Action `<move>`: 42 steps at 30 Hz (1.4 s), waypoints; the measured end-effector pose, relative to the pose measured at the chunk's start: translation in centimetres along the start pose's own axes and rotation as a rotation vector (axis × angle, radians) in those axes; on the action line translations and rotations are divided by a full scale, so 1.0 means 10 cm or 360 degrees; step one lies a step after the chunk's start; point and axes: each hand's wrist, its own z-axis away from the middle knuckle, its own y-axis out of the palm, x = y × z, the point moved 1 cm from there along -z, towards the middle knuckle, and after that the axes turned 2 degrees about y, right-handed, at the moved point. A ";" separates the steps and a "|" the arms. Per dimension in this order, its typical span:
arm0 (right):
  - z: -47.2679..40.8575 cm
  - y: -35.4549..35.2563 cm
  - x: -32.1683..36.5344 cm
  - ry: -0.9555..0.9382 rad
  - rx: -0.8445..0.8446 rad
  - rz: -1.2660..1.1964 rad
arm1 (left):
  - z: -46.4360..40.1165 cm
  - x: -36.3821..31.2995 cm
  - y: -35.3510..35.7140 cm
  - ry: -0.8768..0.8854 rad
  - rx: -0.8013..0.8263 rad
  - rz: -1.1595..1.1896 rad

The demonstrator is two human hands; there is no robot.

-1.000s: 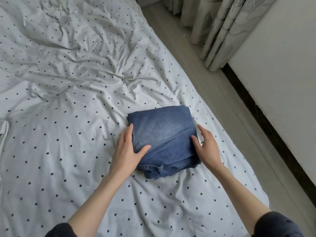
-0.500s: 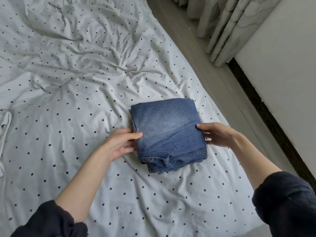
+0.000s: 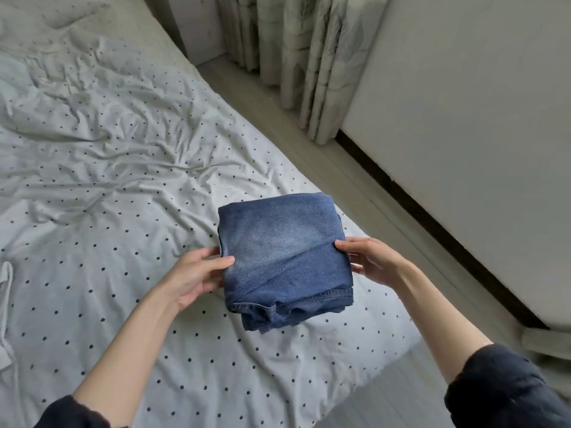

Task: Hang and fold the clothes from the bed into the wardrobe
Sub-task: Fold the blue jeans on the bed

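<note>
Folded blue jeans — a compact square bundle, hems and seams facing the wearer — held between both hands above the near right part of the bed; left hand grips the left edge, thumb on top, fingers underneath; right hand grips the right edge likewise. Bed sheet white with dark dots, creased; curtains and wall lie beyond — pale floor between.
</note>
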 end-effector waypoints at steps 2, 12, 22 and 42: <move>0.43 -0.06 -0.12 -0.0079 -0.0094 -0.0072 | 0.18 -0.06 0.13 0.0041 0.0133 -0.0056; 3.01 -0.04 -1.62 -0.0455 -0.0864 -0.0604 | 1.40 0.10 1.16 0.0277 0.1022 -0.0608; 5.33 0.51 -3.71 -0.0512 -0.1531 -0.1139 | 2.99 1.29 2.48 0.0131 0.1836 -0.1141; 9.39 0.97 -5.20 -0.0998 -0.2925 -0.1487 | 7.31 2.38 5.33 0.0538 0.3117 -0.1194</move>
